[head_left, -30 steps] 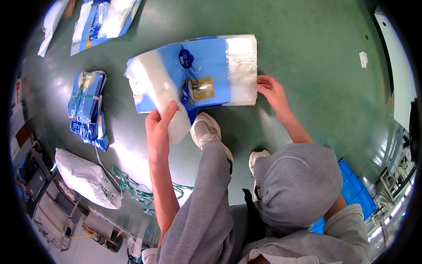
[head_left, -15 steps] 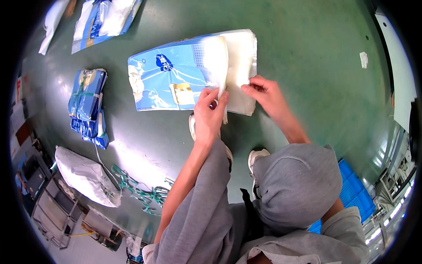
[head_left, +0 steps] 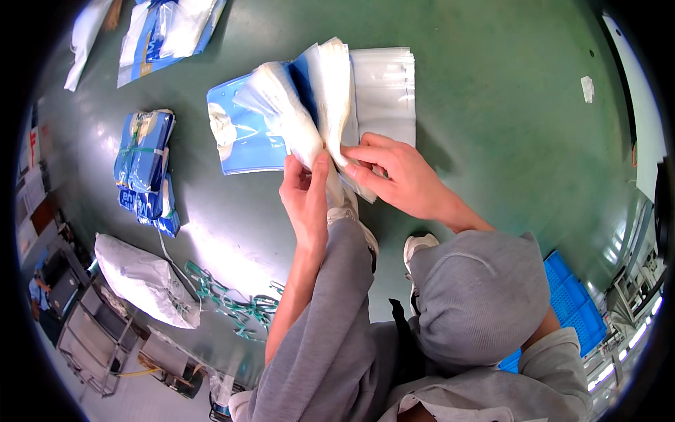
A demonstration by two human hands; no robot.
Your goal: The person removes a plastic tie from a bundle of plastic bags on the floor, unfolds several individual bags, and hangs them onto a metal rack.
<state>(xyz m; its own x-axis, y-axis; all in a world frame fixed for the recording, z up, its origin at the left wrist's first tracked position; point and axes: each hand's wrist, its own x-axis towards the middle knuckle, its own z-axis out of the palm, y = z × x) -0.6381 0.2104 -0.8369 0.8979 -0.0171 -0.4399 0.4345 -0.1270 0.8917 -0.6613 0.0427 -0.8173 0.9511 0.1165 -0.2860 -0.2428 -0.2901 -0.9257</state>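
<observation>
A stack of blue and white plastic bags [head_left: 246, 151] lies on the green floor in front of my feet, its clear-white ends spread to the right. Part of the stack is lifted and curled into two fanned sections. My left hand [head_left: 306, 197] is closed in a pinch on the lower edge of the left section, which bends over toward the left. With thumb and fingers, my right hand [head_left: 404, 176] pinches the lower edge of the section standing beside it. The fingertips of both hands are close together at the near edge of the stack.
To the left lies a bundle of blue bags [head_left: 145, 151] tied with green strap, with more packs below it. A white sack [head_left: 144, 281] and tangled green straps [head_left: 235, 302] lie nearer. More bags [head_left: 172, 35] are at the far left; a blue crate [head_left: 573, 302] is at right.
The upper bags, which lay nearly flat, are now folded up and split into two fanned sections. My left hand has shifted slightly left; my right hand has moved left and down off the white ends.
</observation>
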